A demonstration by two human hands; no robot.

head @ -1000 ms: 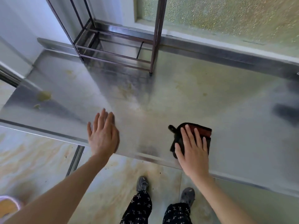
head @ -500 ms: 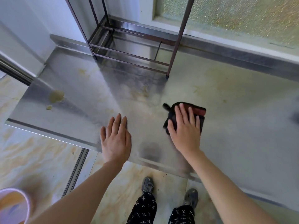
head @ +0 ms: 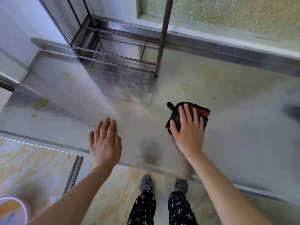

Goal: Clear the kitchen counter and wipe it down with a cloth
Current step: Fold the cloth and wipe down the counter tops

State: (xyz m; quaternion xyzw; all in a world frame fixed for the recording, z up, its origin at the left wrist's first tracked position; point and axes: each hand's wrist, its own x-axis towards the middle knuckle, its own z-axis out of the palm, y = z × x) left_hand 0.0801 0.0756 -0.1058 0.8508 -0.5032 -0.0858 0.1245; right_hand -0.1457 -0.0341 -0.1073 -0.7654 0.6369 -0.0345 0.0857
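A steel kitchen counter [head: 235,127] fills the middle of the view. A folded black and red cloth [head: 203,112] lies flat on it, right of centre. My right hand [head: 189,129] presses down on the cloth with the fingers spread, covering its near half. My left hand [head: 104,142] rests flat near the counter's front edge, fingers together, holding nothing. Yellowish smears [head: 41,103] mark the counter at the left, and a smaller smear [head: 134,94] lies near the middle.
A dark metal rack [head: 118,59] stands at the back of the counter against a frosted window [head: 227,15]. A pink bucket [head: 14,210] sits on the floor at the lower left. My feet [head: 146,183] are below the counter's front edge.
My right hand has slid the cloth away from the front edge toward the middle of the counter. My left hand has stayed flat near the front edge.
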